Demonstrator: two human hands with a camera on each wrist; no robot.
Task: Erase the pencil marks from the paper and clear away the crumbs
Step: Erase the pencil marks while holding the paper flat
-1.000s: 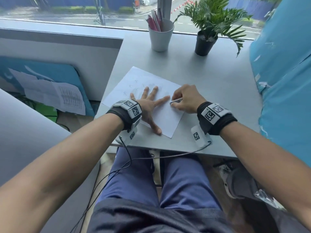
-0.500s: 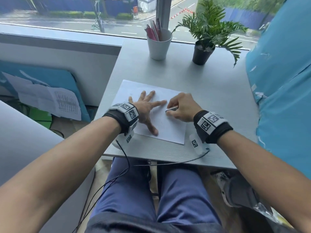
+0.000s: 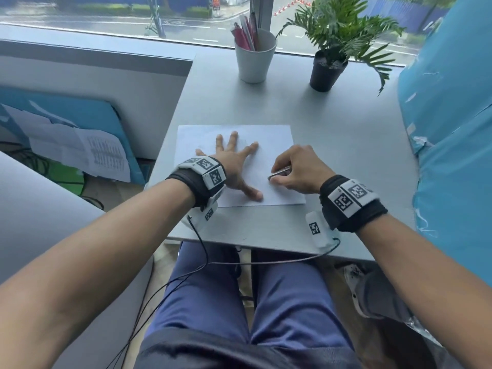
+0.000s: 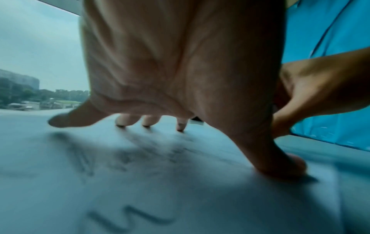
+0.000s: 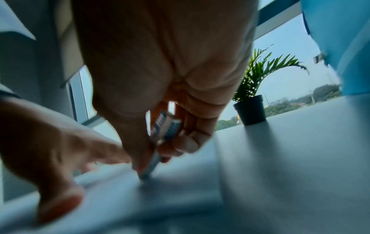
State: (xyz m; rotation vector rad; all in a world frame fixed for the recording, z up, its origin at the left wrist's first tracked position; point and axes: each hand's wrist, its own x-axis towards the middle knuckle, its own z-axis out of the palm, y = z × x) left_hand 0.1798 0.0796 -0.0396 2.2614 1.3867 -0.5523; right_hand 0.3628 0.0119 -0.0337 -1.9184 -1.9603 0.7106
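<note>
A white sheet of paper lies square to the front edge of the grey table. My left hand presses flat on it with fingers spread. Grey pencil marks show on the paper under that hand. My right hand pinches a sleeved eraser at the sheet's right part. In the right wrist view the eraser points down between thumb and fingers of my right hand, its tip on the paper. No crumbs are visible.
A white cup of pens and a potted plant in a black pot stand at the table's back by the window. A blue covered object borders the table on the right. Papers lie on the floor at left.
The paper has turned from slanted to square with the table edge under my left hand. My right hand with the eraser has shifted right and nearer the front edge.
</note>
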